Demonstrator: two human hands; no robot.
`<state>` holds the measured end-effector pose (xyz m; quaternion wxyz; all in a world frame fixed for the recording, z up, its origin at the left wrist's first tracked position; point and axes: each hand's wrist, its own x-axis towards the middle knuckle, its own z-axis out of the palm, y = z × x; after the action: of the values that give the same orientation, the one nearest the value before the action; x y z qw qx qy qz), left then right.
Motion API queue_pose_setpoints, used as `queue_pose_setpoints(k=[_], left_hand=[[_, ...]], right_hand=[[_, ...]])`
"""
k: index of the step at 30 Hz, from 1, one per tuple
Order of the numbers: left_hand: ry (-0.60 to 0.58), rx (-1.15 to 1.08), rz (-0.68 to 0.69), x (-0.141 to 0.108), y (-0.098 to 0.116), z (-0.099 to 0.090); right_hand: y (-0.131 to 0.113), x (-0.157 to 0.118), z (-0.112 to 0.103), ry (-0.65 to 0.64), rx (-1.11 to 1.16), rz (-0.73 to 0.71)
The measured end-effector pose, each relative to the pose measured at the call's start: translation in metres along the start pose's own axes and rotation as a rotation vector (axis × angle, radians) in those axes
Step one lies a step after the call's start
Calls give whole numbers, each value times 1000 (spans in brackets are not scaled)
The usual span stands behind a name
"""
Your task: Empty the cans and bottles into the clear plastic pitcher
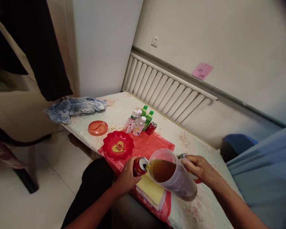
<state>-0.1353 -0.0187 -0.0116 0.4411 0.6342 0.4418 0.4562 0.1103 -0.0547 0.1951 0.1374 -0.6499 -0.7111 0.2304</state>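
My left hand (126,177) is wrapped round a red drink can (139,167), its open top facing the pitcher. A clear plastic pitcher (181,183) of brown liquid is tilted towards the can, held by its handle side in my right hand (200,168). A thin yellowish streak of liquid bridges the pitcher's lip and the can's opening. Below them lie folded yellow cloths (151,190) on a red plastic sheet (154,146). Another can (181,156) is mostly hidden behind the pitcher and my right hand.
A red scalloped plate (109,144) and an orange dish (98,123) are on the left of the floral-covered table (119,105). Several bottles (139,125) stand beside a red can (151,128). Blue-white cloth (78,108) lies at the far corner; a radiator (166,86) runs behind.
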Motion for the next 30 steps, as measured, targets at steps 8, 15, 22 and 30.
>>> queue_pose_setpoints(k=[8,15,22,30], left_hand=[[-22,-8,-18,0,-1,-1],[-37,-5,-20,-1,-3,0],[-27,-3,-34,-1,-4,-1],[2,-28,-41,-1,-5,-2]], right_hand=[[3,3,2,-10,-15,4],[2,3,3,-19,-17,35],[3,4,4,-24,14,22],[13,2,9,-10,130,8]])
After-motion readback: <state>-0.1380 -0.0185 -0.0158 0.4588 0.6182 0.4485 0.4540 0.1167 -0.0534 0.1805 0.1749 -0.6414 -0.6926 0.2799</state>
